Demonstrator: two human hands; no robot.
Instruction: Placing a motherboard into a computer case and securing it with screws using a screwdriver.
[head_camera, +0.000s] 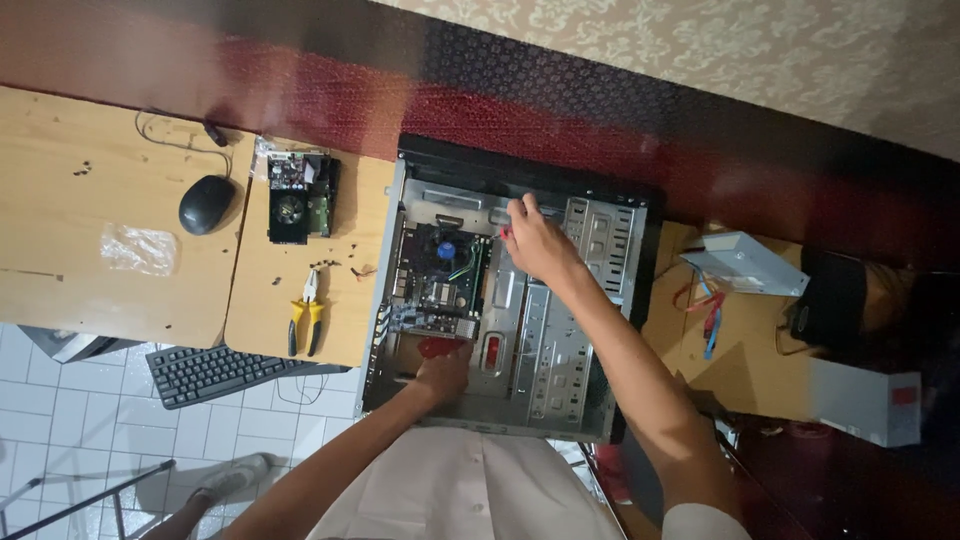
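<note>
Two bare forearms reach from the near edge of the desk into an open computer case (560, 330).

The left hand (442, 372), fingers curled, presses the case's near rim beside the motherboard (440, 275). The right hand (535, 240) pinches a small red-tipped tool at the far rim, motherboard just left of its fingers. Sheet metal, perforated; yellow pliers (307, 315) lie apart.

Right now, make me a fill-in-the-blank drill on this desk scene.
1. Both hands reach into an open computer ____.
2. The pliers on the wooden desk have ____ handles.
3. The black mouse lies to the ____ of the graphics card in the picture.
4. The keyboard is coloured ____.

Missing words: case; yellow; left; black
</note>
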